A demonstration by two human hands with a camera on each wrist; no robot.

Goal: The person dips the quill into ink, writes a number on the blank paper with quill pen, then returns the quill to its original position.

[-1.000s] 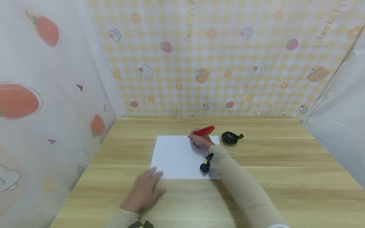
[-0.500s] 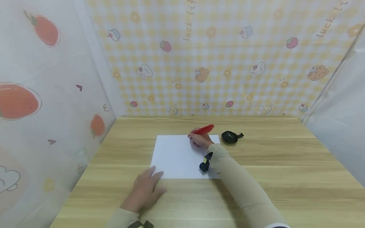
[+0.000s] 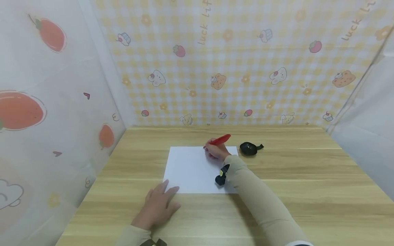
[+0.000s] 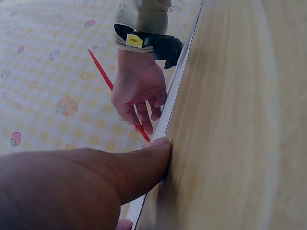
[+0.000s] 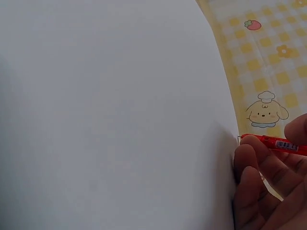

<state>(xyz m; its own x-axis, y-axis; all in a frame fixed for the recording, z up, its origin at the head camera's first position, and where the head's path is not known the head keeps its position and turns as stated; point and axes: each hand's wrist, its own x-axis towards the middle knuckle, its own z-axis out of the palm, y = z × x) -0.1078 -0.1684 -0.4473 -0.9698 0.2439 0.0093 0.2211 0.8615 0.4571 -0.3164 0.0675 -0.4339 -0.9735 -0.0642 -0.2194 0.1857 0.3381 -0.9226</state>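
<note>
My right hand (image 3: 217, 150) pinches a red pen (image 3: 221, 140) whose upper end is broad, like a feather. Its tip points down at the far edge of a white sheet of paper (image 3: 191, 167), right of the middle. In the right wrist view a barcode label shows on the pen (image 5: 283, 144), and curled fingers rest against the paper. I see no marks on the visible paper. My left hand (image 3: 157, 206) lies with fingers spread, fingertips on the sheet's near left corner and thumb out over the wood. In the left wrist view the left thumb (image 4: 139, 167) looms close.
A black rounded object (image 3: 248, 148) with a short tail lies on the wooden table (image 3: 292, 177), just right of the paper. A yellow checked cloth (image 3: 234, 61) hangs behind the table. White sheeting (image 3: 70, 75) stands along the left side, and more along the right.
Both hands, the pen and the paper hold nearly the same places. The whole head view has shifted very slightly.
</note>
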